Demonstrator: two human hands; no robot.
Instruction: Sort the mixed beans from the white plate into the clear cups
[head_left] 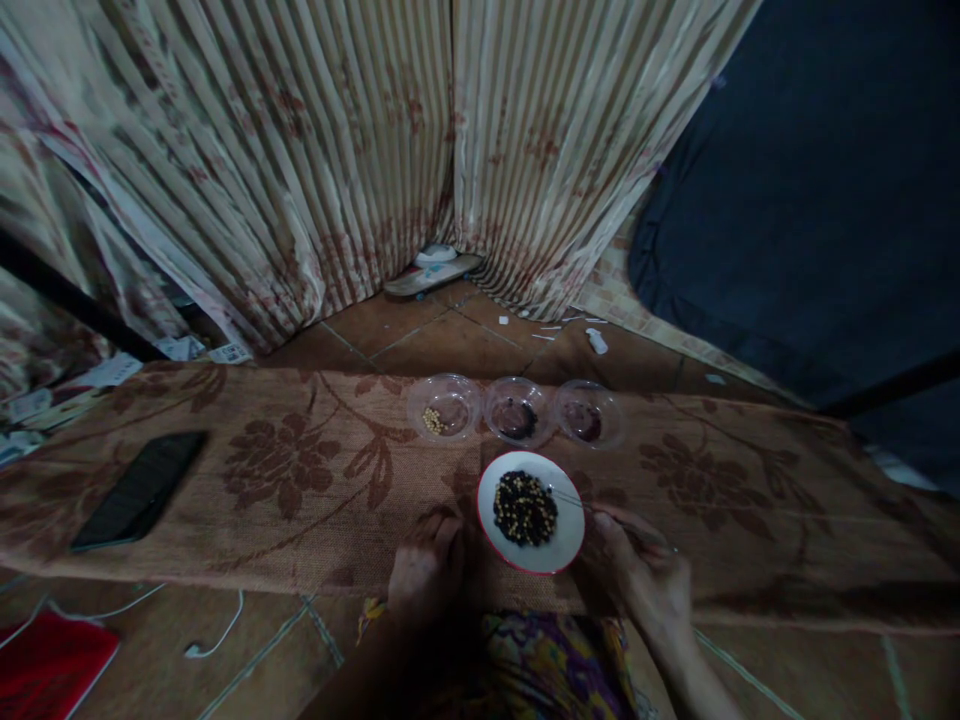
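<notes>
A white plate with a red rim (491, 540) sits on the patterned cloth before me, holding a mixed heap of black and yellowish beans (525, 508). My right hand (637, 570) is closed around thin metal tweezers (568, 496), whose tips reach over the plate's right side by the heap. Left of the plate, my left hand (425, 565) rests on the cloth with its fingers curled in; nothing shows in them. Behind the plate stand three clear plastic bowls in a row: the left bowl (455, 382) has yellowish beans, the middle bowl (517, 383) black ones, the right bowl (592, 388) small dark reddish ones.
A dark phone (140, 490) lies at the left on the brown floral cloth (300, 540). Striped curtains (360, 150) hang beyond the table, with a skateboard (433, 276) at their foot. White scraps litter the tiled floor. White earphones (196, 650) lie below left.
</notes>
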